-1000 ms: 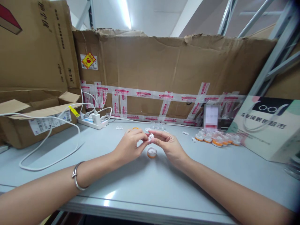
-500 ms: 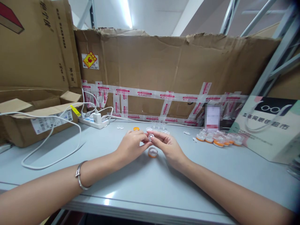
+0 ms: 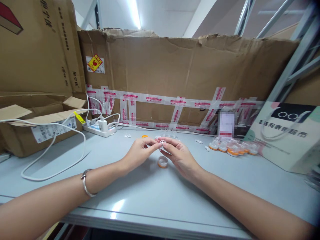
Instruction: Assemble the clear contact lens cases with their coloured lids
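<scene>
- A small white spoked piece (image 3: 162, 142) is held above the table (image 3: 200, 203), near its middle, pinched between the fingertips of the two hands.
- The left hand (image 3: 140, 150) is closed on the piece from one side, its thumb laid out straight toward it; the right hand (image 3: 180, 156) is closed on it from the other, and the fingertips almost meet.
- Since half a second ago, the piece has been tipped: its holed face was turned more toward the camera then, and it is now seen at a flatter slant. The left fingers have been straightened.
- From this it is judged that the piece is being turned in the grip; it has not been put down.
- A round cup with an orange base (image 3: 162, 165) is left untouched on the table, just below the hands, about where it stood.
- Behind the hands, an orange ring (image 3: 144, 136) and some clear parts (image 3: 172, 133) are partly hidden.
- To the right, clear-topped units with orange bases (image 3: 233, 152) are grouped beside a paper bag (image 3: 280, 140).
</scene>
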`<state>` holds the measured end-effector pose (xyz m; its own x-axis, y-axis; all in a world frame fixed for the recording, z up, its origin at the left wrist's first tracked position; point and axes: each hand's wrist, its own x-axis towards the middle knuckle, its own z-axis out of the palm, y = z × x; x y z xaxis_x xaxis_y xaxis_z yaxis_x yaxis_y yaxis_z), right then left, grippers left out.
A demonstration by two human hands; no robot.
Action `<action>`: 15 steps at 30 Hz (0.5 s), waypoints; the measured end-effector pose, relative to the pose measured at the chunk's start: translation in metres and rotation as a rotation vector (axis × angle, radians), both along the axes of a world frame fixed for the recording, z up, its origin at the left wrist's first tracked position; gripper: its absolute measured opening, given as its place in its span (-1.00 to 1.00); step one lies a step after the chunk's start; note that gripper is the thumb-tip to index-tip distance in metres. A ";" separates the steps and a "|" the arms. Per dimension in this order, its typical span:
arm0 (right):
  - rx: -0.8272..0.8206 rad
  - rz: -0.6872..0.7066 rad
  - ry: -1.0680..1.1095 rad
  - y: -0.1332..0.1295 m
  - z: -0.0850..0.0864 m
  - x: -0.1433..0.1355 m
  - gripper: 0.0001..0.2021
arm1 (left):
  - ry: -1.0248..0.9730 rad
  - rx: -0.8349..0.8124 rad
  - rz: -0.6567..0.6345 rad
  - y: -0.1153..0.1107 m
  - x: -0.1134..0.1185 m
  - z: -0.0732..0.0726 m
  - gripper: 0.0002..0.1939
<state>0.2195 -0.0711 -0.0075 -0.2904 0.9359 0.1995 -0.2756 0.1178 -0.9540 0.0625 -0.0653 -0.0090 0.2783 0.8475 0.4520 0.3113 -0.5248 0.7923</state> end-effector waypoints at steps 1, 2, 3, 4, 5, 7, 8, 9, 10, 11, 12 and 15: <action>0.011 -0.001 -0.014 0.000 -0.001 0.000 -0.81 | -0.009 -0.011 -0.009 0.000 0.000 0.000 -0.70; 0.026 -0.001 -0.026 0.000 -0.002 -0.001 -0.80 | -0.014 -0.011 -0.010 -0.001 0.001 0.000 -0.70; 0.045 -0.002 -0.035 0.000 -0.003 -0.001 -0.79 | -0.016 -0.001 -0.004 -0.003 0.001 0.000 -0.71; 0.070 -0.007 -0.044 0.000 -0.004 -0.002 -0.79 | -0.015 0.017 0.004 -0.005 0.002 0.001 -0.72; 0.097 -0.021 -0.050 0.000 -0.005 -0.002 -0.80 | -0.011 0.041 0.010 -0.007 0.003 0.002 -0.74; 0.141 -0.065 -0.061 0.000 -0.006 -0.002 -0.83 | -0.003 0.092 0.014 -0.010 0.004 0.003 -0.76; 0.151 -0.084 -0.068 0.000 -0.006 -0.001 -0.83 | 0.001 0.108 0.015 -0.011 0.004 0.004 -0.76; 0.153 -0.088 -0.080 0.000 -0.005 -0.001 -0.83 | 0.002 0.114 0.017 -0.011 0.005 0.004 -0.76; 0.150 -0.071 -0.094 0.001 -0.004 0.000 -0.82 | 0.003 0.110 0.019 -0.011 0.005 0.004 -0.76; 0.148 -0.046 -0.107 0.002 -0.003 0.002 -0.80 | 0.005 0.096 0.020 -0.010 0.005 0.004 -0.75; 0.146 -0.022 -0.120 0.003 -0.002 0.003 -0.78 | 0.007 0.078 0.021 -0.009 0.005 0.004 -0.74; 0.147 -0.033 -0.163 0.006 0.002 0.007 -0.78 | 0.006 0.044 0.032 -0.006 0.004 0.002 -0.72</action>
<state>0.2265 -0.0653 -0.0055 -0.2994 0.9098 0.2874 -0.1129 0.2653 -0.9575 0.0665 -0.0717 -0.0066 0.2542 0.8352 0.4876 0.3329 -0.5490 0.7667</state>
